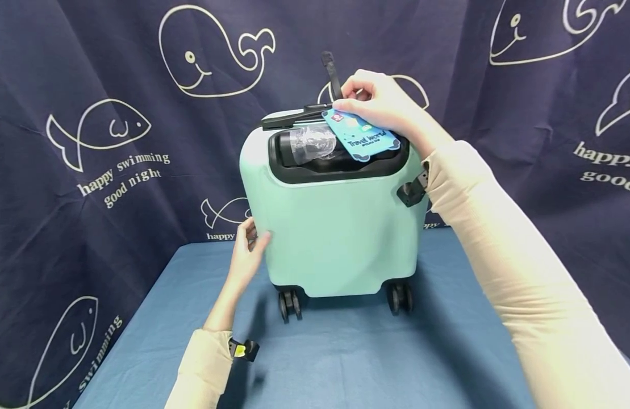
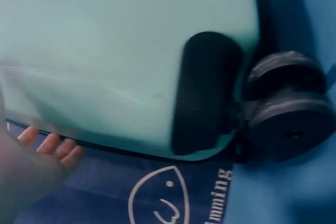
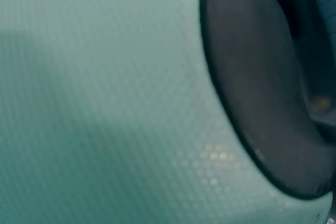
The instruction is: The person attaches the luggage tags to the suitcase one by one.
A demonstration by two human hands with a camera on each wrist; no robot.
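Note:
A mint-green suitcase (image 1: 340, 233) stands upright on its black wheels (image 1: 290, 305). My left hand (image 1: 249, 253) rests against its left side, thumb on the front face. In the left wrist view, the fingers (image 2: 50, 144) reach along the suitcase's far edge, near a black wheel (image 2: 291, 108). Over the top, my right hand (image 1: 378, 102) pinches the upper end of a blue luggage tag (image 1: 363, 136) lettered "Travel World". A black strap (image 1: 332, 72) sticks up beside those fingers. Only the green shell (image 3: 105, 87) and the black recess rim (image 3: 247, 77) show in the right wrist view.
Clear plastic wrap (image 1: 313, 143) covers part of the black recess at the suitcase's top. Blue cloth (image 1: 335, 358) lies under the wheels. Behind hangs a dark blue curtain (image 1: 115, 45) printed with whales and fish. Small dark cameras (image 1: 413, 192) sit on both wrists.

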